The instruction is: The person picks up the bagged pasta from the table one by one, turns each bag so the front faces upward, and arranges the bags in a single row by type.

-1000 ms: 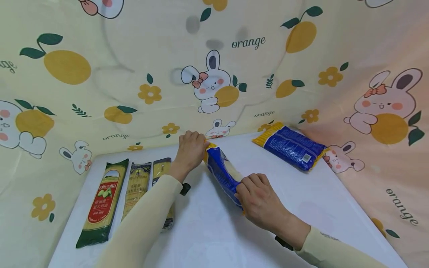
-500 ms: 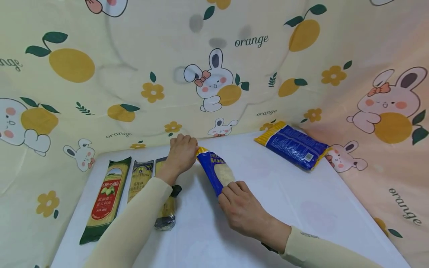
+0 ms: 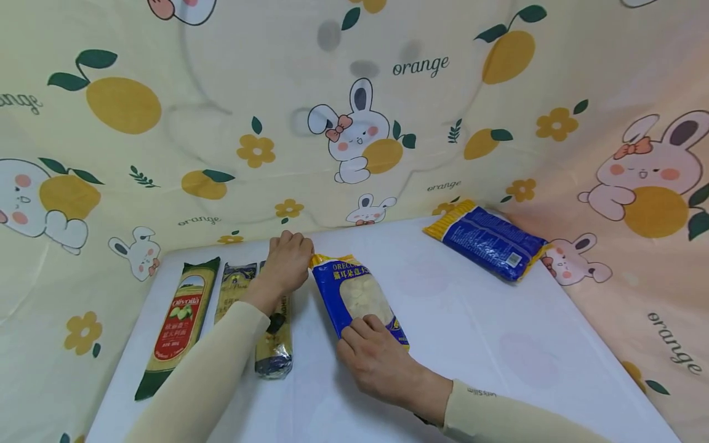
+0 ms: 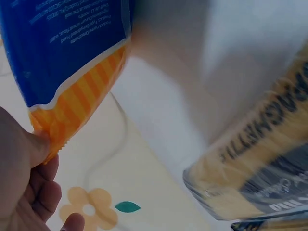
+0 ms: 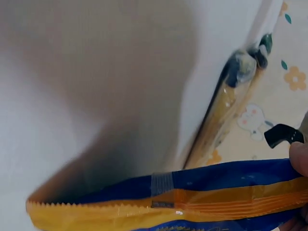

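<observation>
Held pouch (image 3: pixel 359 294) leftward, long axis diagonal

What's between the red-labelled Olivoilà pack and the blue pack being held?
Head view: a gold pasta pack, then the spaghetti pack, both partly behind the left sleeve and left hand.

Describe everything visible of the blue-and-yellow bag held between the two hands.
The blue-and-yellow bag looks like glossy plastic film, blue with yellow ends, the far one striped. Its upturned front carries lettering beginning "ORECC" and Chinese characters above a clear-looking window showing pale contents; small print shows on the back. A clear, tape-like patch lies near one serrated edge. It appears raised above the white table. The left hand pinches a far corner; the right hand grips the near end.
</observation>
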`<state>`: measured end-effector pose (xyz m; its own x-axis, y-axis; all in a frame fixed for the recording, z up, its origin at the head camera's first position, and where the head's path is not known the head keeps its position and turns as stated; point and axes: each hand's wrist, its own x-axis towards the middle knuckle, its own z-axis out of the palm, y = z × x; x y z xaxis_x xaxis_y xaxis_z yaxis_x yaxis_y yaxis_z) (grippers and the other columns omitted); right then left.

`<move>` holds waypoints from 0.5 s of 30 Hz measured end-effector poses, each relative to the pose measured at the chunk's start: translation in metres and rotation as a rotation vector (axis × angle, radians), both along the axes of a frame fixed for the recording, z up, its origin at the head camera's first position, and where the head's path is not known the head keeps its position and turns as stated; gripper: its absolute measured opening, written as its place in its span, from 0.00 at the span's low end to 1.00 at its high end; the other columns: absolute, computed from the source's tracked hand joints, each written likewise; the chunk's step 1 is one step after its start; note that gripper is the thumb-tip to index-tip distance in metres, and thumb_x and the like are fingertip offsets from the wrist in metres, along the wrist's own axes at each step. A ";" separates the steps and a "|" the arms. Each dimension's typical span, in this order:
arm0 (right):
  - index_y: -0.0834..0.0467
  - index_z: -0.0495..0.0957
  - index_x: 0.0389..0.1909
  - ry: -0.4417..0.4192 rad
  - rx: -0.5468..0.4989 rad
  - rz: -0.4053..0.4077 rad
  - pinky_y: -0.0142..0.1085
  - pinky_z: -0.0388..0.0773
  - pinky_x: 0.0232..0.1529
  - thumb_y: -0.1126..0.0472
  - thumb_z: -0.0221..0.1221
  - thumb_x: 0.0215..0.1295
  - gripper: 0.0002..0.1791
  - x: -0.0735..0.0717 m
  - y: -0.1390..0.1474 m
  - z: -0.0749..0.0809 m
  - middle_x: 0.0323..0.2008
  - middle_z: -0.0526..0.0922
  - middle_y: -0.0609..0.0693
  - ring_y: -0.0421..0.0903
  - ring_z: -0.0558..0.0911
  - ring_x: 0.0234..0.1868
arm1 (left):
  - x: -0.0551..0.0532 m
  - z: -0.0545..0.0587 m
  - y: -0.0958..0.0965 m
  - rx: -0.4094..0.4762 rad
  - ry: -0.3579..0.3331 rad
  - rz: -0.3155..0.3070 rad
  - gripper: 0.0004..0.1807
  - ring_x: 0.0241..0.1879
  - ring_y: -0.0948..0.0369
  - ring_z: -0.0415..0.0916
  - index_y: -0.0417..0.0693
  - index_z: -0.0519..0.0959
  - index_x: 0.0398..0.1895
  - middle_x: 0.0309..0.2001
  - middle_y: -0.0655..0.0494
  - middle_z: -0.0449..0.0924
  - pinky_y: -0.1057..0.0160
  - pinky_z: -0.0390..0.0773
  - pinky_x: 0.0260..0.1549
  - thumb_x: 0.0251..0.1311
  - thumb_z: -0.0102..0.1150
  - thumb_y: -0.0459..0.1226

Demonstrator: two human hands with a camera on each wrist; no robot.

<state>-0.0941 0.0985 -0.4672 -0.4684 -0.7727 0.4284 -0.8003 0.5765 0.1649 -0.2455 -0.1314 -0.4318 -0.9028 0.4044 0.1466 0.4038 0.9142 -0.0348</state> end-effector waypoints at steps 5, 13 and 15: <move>0.50 0.73 0.34 -0.050 -0.017 0.019 0.42 0.74 0.51 0.53 0.47 0.84 0.15 0.004 -0.006 -0.004 0.34 0.74 0.43 0.44 0.74 0.41 | 0.002 -0.005 -0.007 -0.034 -0.013 -0.008 0.06 0.53 0.46 0.69 0.43 0.79 0.49 0.46 0.48 0.78 0.40 0.70 0.57 0.73 0.59 0.32; 0.52 0.76 0.38 -0.070 -0.099 -0.029 0.41 0.71 0.44 0.55 0.60 0.76 0.06 -0.004 0.008 -0.012 0.36 0.76 0.44 0.46 0.75 0.41 | 0.002 -0.016 -0.018 -0.079 -0.012 -0.008 0.06 0.52 0.47 0.70 0.41 0.79 0.50 0.45 0.48 0.79 0.41 0.71 0.56 0.76 0.54 0.33; 0.52 0.77 0.40 -0.079 -0.092 -0.072 0.41 0.70 0.43 0.55 0.60 0.76 0.06 -0.008 0.016 -0.015 0.36 0.76 0.44 0.46 0.74 0.41 | 0.002 -0.018 -0.021 -0.092 -0.002 -0.015 0.06 0.51 0.47 0.70 0.41 0.78 0.49 0.44 0.48 0.79 0.41 0.71 0.55 0.76 0.54 0.32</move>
